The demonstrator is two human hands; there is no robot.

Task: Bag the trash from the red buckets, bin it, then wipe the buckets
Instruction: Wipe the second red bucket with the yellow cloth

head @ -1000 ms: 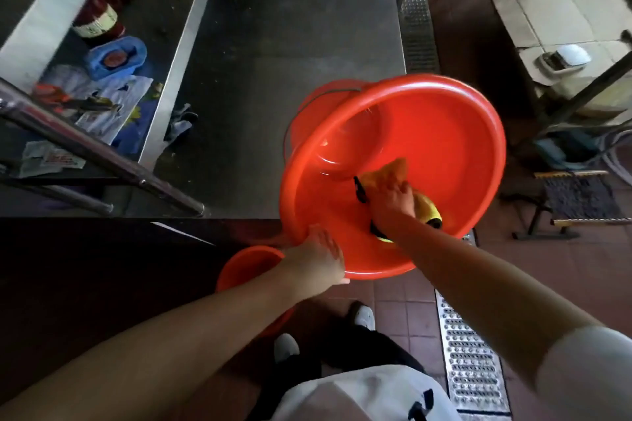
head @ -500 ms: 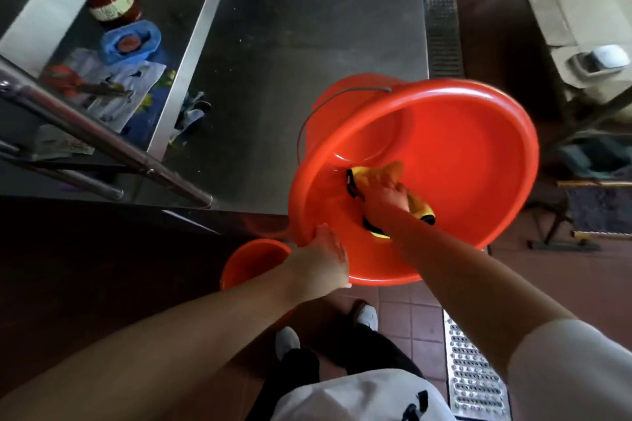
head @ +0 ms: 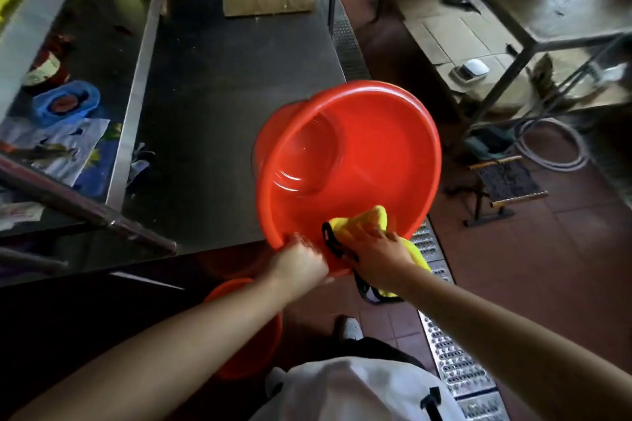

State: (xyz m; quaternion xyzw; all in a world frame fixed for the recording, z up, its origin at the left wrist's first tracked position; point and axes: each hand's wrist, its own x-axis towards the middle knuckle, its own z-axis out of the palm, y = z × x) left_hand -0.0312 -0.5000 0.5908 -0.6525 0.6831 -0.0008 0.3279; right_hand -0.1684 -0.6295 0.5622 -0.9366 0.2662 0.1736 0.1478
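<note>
the left hand [head: 301,260] is clenched on the near rim of the red bucket [head: 362,154], holding it tipped toward the person at the front edge of the steel table [head: 222,106]. the right hand [head: 376,253] lies on a yellow cloth [head: 362,220] and presses it against the inner wall by that rim; the fingers look spread over the cloth, but blur keeps me from saying how tightly they hold it. part of the cloth hangs out over the rim below the wrist.

as for progress, the bucket's inside shows no trash, only glare on the bottom, so bagging and binning seem done for this one and wiping is under way. a second bucket [head: 246,331] sits low by the person's legs, mostly hidden by the left arm; whether it is emptied or wiped cannot be told. no trash bag or bin shows.

count: two red buckets, one cloth, two hands. on the shelf to the left lie packets [head: 65,147] and a blue wrapper [head: 65,102]; a small stool [head: 506,184] stands on the tiled floor to the right.
</note>
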